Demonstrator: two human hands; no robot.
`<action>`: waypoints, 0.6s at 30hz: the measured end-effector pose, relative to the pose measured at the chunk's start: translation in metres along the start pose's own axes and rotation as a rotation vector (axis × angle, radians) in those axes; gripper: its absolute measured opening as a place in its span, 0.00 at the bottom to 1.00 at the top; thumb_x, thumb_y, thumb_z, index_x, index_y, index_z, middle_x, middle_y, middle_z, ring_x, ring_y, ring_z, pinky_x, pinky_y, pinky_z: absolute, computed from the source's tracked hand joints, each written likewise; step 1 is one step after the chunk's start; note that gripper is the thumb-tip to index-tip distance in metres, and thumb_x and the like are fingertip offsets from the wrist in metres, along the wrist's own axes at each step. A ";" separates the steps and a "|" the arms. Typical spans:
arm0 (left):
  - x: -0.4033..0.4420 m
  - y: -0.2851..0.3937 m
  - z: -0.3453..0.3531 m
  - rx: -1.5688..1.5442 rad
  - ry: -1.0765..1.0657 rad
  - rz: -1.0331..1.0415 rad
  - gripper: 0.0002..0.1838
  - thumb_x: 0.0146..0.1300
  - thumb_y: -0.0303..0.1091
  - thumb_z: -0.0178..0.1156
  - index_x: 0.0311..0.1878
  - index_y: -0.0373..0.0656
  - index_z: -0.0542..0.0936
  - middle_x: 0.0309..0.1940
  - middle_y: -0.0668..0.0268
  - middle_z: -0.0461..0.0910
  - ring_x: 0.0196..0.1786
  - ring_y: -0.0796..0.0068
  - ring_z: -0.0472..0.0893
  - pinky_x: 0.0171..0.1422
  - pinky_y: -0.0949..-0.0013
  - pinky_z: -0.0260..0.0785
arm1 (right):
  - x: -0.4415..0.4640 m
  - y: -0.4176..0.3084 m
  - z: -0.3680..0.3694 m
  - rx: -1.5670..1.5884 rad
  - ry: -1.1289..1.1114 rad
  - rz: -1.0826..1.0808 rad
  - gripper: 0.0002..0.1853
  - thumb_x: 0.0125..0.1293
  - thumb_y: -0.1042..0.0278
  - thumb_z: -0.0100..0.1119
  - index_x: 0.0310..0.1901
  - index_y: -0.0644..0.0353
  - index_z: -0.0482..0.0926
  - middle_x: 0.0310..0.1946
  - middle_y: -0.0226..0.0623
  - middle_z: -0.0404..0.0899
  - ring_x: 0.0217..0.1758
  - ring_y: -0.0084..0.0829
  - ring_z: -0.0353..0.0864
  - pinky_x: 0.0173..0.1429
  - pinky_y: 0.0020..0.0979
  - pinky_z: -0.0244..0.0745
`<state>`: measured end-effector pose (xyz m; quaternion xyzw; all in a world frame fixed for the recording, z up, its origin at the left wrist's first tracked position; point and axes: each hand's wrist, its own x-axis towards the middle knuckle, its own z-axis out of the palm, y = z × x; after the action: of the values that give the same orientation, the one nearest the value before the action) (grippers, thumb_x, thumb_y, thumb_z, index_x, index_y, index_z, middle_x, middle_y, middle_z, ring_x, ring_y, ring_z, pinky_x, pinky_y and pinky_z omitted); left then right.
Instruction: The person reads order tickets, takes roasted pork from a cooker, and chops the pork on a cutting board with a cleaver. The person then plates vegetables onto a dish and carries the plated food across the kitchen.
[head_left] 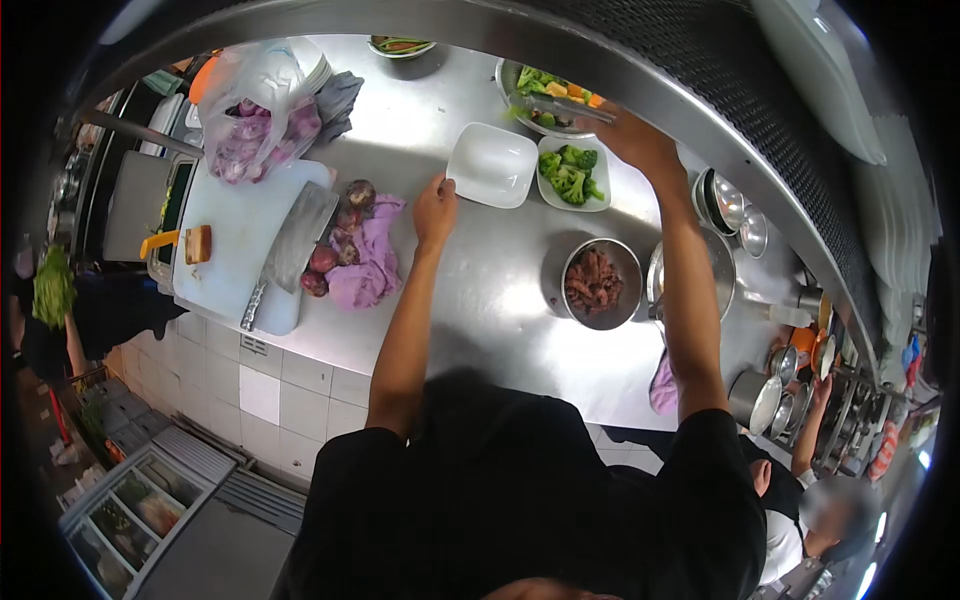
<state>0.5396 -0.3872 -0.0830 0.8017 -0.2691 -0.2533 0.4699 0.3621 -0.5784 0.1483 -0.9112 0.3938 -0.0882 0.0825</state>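
Observation:
My left hand (pixel 436 212) is closed on the near left edge of an empty white square bowl (pixel 492 166), which sits on the steel counter. Reaching to the back, my right hand (pixel 632 140) grips metal tongs (pixel 562 106). Their tips are over a metal bowl (pixel 502 82) of broccoli and orange and yellow pieces, blurred there. Right beside the empty bowl stands a second white bowl (pixel 572 201) filled with broccoli. Nearer to me, a round metal bowl (pixel 603 284) holds reddish-brown meat pieces.
To the left, a cleaver (pixel 300 240) lies on a white cutting board (pixel 222 275), beside red onions (pixel 323 259) and a purple cloth (pixel 368 265). A plastic bag (pixel 250 120) stands behind. A steel shelf (pixel 640 65) overhangs the back. Another person (pixel 790 500) works at right.

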 end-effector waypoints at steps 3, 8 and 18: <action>0.001 -0.004 0.006 -0.119 -0.031 -0.052 0.19 0.66 0.42 0.49 0.53 0.44 0.80 0.31 0.58 0.84 0.35 0.59 0.83 0.44 0.60 0.72 | 0.022 0.042 0.034 -0.071 0.173 -0.138 0.26 0.63 0.42 0.56 0.51 0.57 0.80 0.47 0.48 0.81 0.52 0.46 0.80 0.56 0.39 0.72; -0.010 -0.010 -0.017 -0.138 -0.110 0.014 0.19 0.67 0.43 0.50 0.55 0.45 0.80 0.34 0.60 0.84 0.32 0.66 0.83 0.41 0.62 0.72 | 0.077 0.078 0.080 -0.121 0.176 0.006 0.26 0.63 0.42 0.57 0.51 0.56 0.81 0.44 0.47 0.82 0.49 0.45 0.81 0.53 0.40 0.73; -0.104 -0.022 -0.091 -0.033 0.214 0.212 0.12 0.62 0.31 0.63 0.50 0.43 0.81 0.37 0.64 0.79 0.33 0.74 0.75 0.33 0.73 0.66 | -0.036 -0.009 0.001 -0.102 -0.082 -0.017 0.25 0.62 0.42 0.59 0.48 0.56 0.82 0.37 0.46 0.84 0.42 0.45 0.83 0.49 0.43 0.75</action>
<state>0.5283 -0.2516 -0.0475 0.7835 -0.2962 -0.1197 0.5330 0.3443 -0.5459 0.1456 -0.9204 0.3862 -0.0315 0.0513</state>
